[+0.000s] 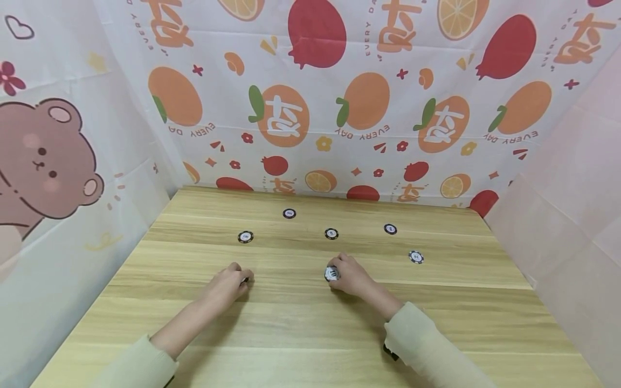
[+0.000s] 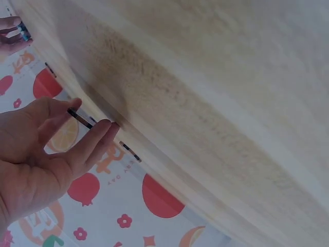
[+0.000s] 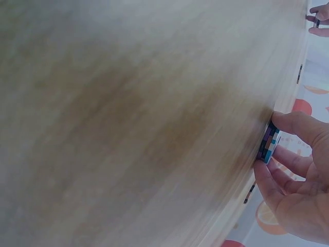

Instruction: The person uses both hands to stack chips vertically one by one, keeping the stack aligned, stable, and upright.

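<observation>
My left hand (image 1: 227,285) pinches one dark-edged poker chip (image 2: 79,118) between thumb and fingers, just over the left-middle of the wooden table. In the head view the fingers cover most of that chip. Toward the middle, my right hand (image 1: 351,277) grips a short stack of poker chips (image 1: 331,274) by its rim. The stack's top chip is white-faced and marked 10. Layers of different colours show along the stack's side (image 3: 268,143) in the right wrist view, low at the tabletop. Nearest beyond that hand lies a black-rimmed chip (image 1: 331,234).
More single chips lie flat on the table (image 1: 291,334): a black one (image 1: 245,237) at left, a dark one (image 1: 289,213) farther back, another dark one (image 1: 390,229) and a white-and-dark one (image 1: 415,257) at right. Printed fabric (image 1: 320,156) hangs behind the table's far edge.
</observation>
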`<state>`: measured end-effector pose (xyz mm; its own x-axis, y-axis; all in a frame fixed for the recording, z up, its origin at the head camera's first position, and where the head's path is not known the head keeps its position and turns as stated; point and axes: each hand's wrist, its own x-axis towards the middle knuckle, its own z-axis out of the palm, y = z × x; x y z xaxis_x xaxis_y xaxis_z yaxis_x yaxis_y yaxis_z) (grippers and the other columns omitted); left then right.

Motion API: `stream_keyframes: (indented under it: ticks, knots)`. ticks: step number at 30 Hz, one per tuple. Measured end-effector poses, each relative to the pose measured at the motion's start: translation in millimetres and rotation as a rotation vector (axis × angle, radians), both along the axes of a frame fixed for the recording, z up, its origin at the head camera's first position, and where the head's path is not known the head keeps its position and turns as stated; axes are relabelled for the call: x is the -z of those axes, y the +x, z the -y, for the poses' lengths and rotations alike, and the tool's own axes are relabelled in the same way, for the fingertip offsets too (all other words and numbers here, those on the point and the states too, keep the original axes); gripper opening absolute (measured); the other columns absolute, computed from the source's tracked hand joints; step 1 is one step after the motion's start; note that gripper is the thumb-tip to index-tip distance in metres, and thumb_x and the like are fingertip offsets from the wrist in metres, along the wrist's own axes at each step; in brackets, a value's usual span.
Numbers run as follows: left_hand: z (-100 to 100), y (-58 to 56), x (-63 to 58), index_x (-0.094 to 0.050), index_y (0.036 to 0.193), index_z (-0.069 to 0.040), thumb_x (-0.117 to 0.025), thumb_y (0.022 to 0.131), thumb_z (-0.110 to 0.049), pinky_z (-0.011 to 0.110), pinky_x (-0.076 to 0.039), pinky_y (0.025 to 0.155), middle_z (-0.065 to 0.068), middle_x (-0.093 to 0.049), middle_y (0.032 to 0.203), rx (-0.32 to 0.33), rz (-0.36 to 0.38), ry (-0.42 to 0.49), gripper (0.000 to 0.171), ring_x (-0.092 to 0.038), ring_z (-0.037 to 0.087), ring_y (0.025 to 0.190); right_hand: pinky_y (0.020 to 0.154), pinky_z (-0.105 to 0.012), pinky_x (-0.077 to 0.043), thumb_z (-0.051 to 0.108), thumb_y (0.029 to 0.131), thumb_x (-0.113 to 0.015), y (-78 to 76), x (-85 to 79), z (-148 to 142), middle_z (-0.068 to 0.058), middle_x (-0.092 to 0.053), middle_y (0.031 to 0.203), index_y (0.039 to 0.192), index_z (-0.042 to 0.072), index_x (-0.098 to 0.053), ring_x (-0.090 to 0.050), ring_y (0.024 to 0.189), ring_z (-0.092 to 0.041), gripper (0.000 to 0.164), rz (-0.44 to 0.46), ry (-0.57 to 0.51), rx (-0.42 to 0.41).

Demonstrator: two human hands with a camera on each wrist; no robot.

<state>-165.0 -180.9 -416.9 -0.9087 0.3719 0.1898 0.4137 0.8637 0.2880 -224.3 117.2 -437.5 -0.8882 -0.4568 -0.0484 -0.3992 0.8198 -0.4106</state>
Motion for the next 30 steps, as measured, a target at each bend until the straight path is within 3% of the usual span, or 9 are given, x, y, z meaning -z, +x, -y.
stream_keyframes:
  ticks: [4, 10, 23, 24, 30]
  knots:
    - [0, -0.2, 0.3, -0.066, 0.091, -0.001, -0.067, 0.077, 0.005, 0.030, -0.049, 0.059, 0.012, -0.053, 0.082, -0.001, -0.004, 0.014, 0.016, -0.056, 0.023, 0.068, 0.073, -0.033, -0.043, 0.017, 0.078, -0.073, 0.2, -0.1, 0, -0.006, -0.049, 0.098, 0.112, 0.002, -0.059, -0.046, 0.087, -0.020, 0.039, -0.001, 0.001, 0.000]
    - [0, -2.3, 0.5, -0.067, 0.093, -0.001, -0.071, 0.073, 0.006, 0.031, -0.050, 0.062, 0.011, -0.053, 0.083, -0.017, 0.064, 0.016, 0.021, -0.057, 0.023, 0.071, 0.074, -0.033, -0.043, 0.018, 0.078, -0.073, -0.7, 1.7, 0, -0.006, -0.049, 0.098, 0.112, 0.002, -0.059, -0.047, 0.088, -0.021, 0.039, -0.006, 0.002, 0.000]
    - [-4, -5.4, -2.7, -0.068, 0.091, -0.003, -0.073, 0.068, 0.007, 0.032, -0.049, 0.064, 0.010, -0.052, 0.084, 0.003, 0.117, -0.041, 0.025, -0.056, 0.023, 0.073, 0.073, -0.033, -0.044, 0.016, 0.077, -0.073, 0.7, 1.3, 1, -0.008, -0.049, 0.099, 0.111, 0.002, -0.059, -0.047, 0.087, -0.021, 0.039, -0.008, -0.009, -0.002]
    - [-2, -9.4, 4.5, -0.069, 0.091, -0.004, -0.074, 0.068, 0.007, 0.031, -0.049, 0.063, 0.009, -0.052, 0.084, 0.007, 0.099, -0.041, 0.026, -0.055, 0.021, 0.072, 0.073, -0.034, -0.044, 0.016, 0.078, -0.073, 0.6, 1.1, 1, -0.008, -0.049, 0.099, 0.111, 0.002, -0.059, -0.047, 0.087, -0.021, 0.039, -0.006, -0.008, -0.001]
    - [-8, -12.6, 2.7, -0.069, 0.088, -0.003, -0.074, 0.066, 0.009, 0.030, -0.048, 0.060, 0.007, -0.049, 0.080, 0.035, 0.066, -0.020, 0.025, -0.052, 0.019, 0.068, 0.074, -0.034, -0.044, 0.017, 0.078, -0.073, -0.2, 1.0, 0, -0.008, -0.050, 0.100, 0.112, 0.002, -0.059, -0.048, 0.087, -0.022, 0.040, -0.005, -0.004, -0.002]
